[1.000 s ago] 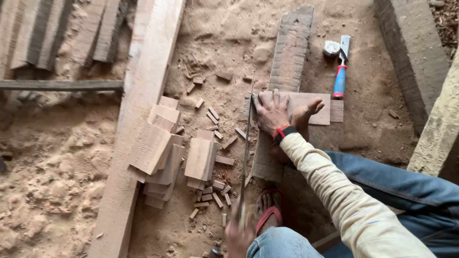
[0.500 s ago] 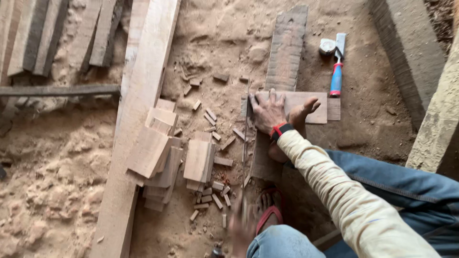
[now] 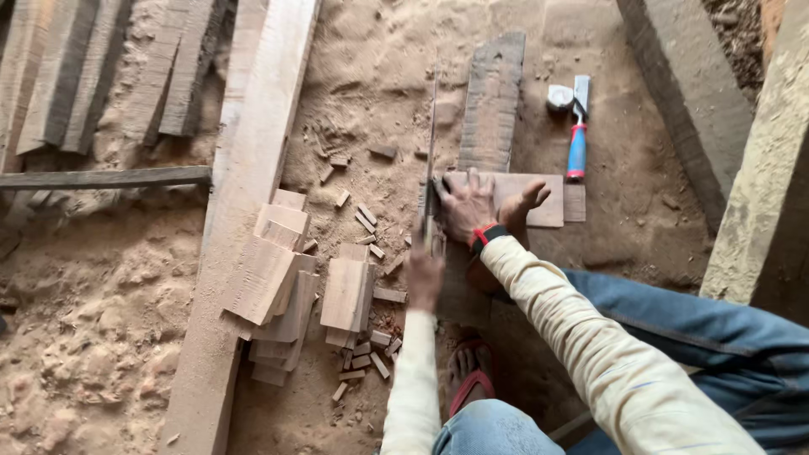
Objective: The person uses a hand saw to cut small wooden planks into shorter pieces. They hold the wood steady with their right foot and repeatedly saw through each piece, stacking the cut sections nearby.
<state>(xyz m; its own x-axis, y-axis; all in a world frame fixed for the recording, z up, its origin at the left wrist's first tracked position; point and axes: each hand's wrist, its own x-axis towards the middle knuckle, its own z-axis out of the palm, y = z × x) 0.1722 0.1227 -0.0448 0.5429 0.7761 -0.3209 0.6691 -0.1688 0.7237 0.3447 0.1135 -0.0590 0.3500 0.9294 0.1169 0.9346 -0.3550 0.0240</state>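
Sawdust-strewn floor, left hand gripping handsaw, right hand flat, fingers spread, pressing small board

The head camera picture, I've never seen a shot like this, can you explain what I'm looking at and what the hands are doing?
It is one picture from a camera worn on a person's head, looking down at their own two bare hands over a sawdust-covered floor. The left hand, slightly blurred, grips the handle of a handsaw whose thin blade points away. The right hand, with a red watch band at the wrist, presses flat on a small board, and a bare foot rests on it too. Around them lie stacked wood blocks, small offcuts, a long plank, a dark weathered board and a chisel with a red and blue handle.
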